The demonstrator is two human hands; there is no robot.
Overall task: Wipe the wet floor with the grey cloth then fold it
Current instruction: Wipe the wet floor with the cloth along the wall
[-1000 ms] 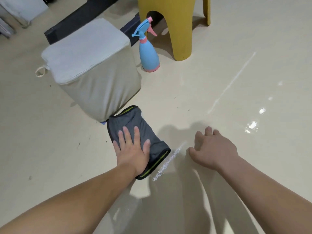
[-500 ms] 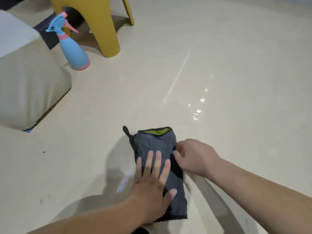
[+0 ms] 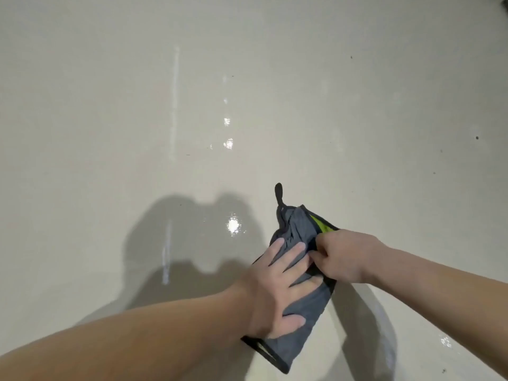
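Glossy beige floor (image 3: 110, 105), left hand (image 3: 277, 292) flat on grey cloth (image 3: 302, 320), right hand (image 3: 343, 257) pinching its edge

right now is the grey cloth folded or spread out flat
Folded: the grey cloth lies as a narrow layered strip, left hand flat on it, right hand pinching its edge.

Head view: grey cloth (image 3: 303, 303) lies folded on the cream floor (image 3: 110, 119), black edging, lime-green strip at its far right corner, small dark loop sticking out past the far end. Left hand (image 3: 277, 292) presses flat on it, fingers spread. Right hand (image 3: 342, 255) pinches the cloth's right edge with curled fingers, bunching the fabric. Glossy wet glints on the floor left of the cloth and further ahead
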